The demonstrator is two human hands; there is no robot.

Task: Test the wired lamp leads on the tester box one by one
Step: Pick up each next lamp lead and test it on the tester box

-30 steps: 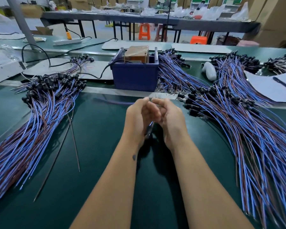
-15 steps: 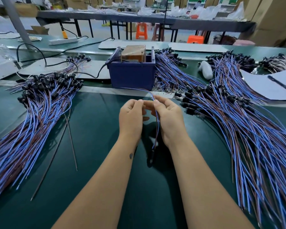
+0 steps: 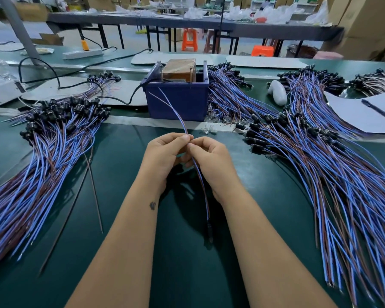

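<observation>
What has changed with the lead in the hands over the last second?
The lamp lead has been drawn out: its two bare ends now point up toward the tester box, and its black socket end trails lower between the forearms. Left hand and right hand keep their pinch grip on it. The side bundles have not moved.
</observation>
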